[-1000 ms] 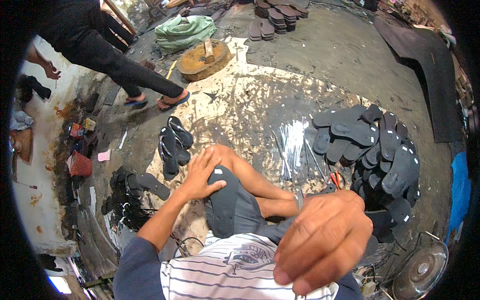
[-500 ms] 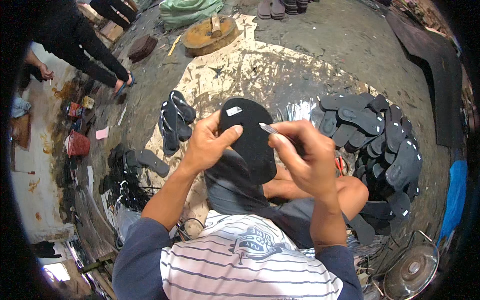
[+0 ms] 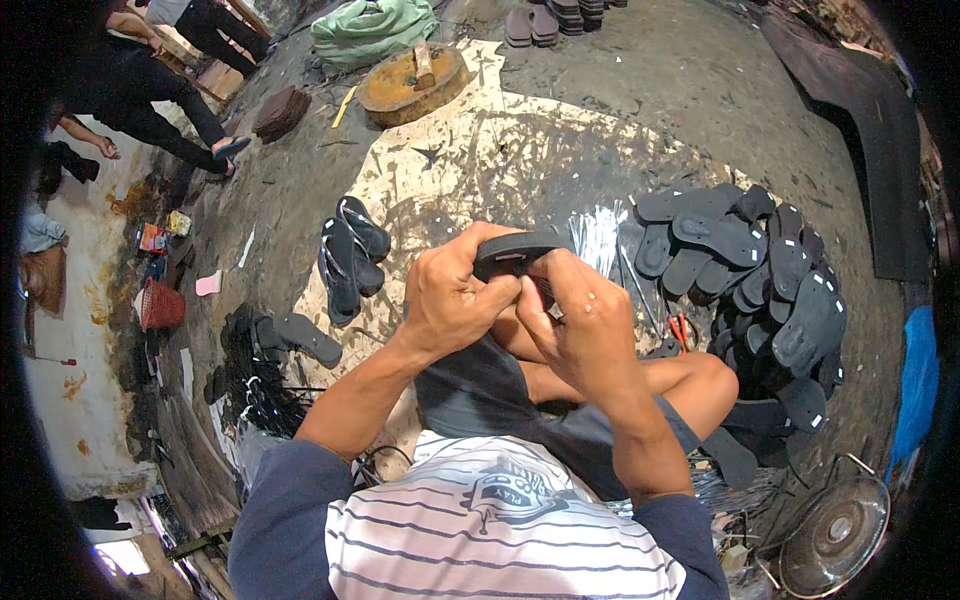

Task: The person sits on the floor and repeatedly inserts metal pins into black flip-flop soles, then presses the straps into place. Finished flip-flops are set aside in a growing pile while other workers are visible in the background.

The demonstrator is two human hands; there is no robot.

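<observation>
A black sandal sole (image 3: pixel 522 243) is tilted up in front of me, its edge toward me. My left hand (image 3: pixel 452 290) is closed round its left side, thumb pressed against the underside. Against the right side of the same sole, my right hand (image 3: pixel 585 325) is closed in a pinch, fingertips close to the left thumb. A slim striped piece, apparently a sandal strap (image 3: pixel 544 291), shows partly between the right fingers; the rest of it is hidden by the hand.
Strapped sandals (image 3: pixel 345 258) lie at left; black soles (image 3: pixel 710 240) are heaped at right, beside silvery strands (image 3: pixel 598 238) and red-handled pliers (image 3: pixel 681 332). Farther off are a round wooden block (image 3: pixel 415 88) and a green sack (image 3: pixel 372 32). A person (image 3: pixel 170 95) stands far left.
The sole has turned from face-on to edge-on and been lowered slightly. My right hand has brought the pale-tipped piece in against it. The person at far left has shifted their feet.
</observation>
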